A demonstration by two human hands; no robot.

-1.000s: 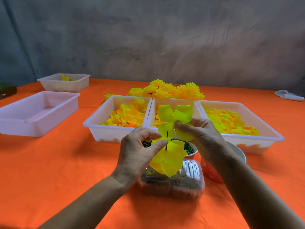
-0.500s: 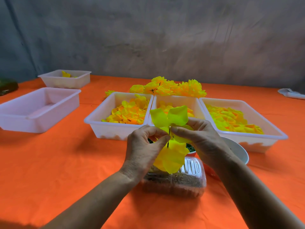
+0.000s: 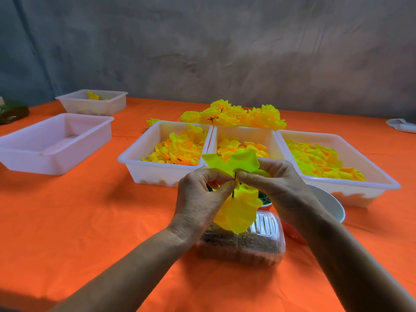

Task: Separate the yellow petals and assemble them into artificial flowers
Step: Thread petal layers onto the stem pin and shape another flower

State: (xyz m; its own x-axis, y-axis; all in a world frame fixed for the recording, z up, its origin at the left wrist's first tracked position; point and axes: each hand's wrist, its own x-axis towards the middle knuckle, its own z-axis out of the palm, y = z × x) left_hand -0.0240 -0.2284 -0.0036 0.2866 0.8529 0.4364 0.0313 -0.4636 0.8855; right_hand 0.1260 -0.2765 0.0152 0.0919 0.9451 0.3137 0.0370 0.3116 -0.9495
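Above the clear box, left hand fingers pinching thin stem, right hand fingers pinching yellow petals

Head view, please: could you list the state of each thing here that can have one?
left hand: pinching the thin dark stem.
right hand: pinching the upper petal piece on the stem.
lower petal piece: threaded on the stem, hanging.
three near trays: holding loose petals.
left tray: no petals visible.
far tray: a few petals.
clear container: lid shut.
finished flowers: piled behind the trays.
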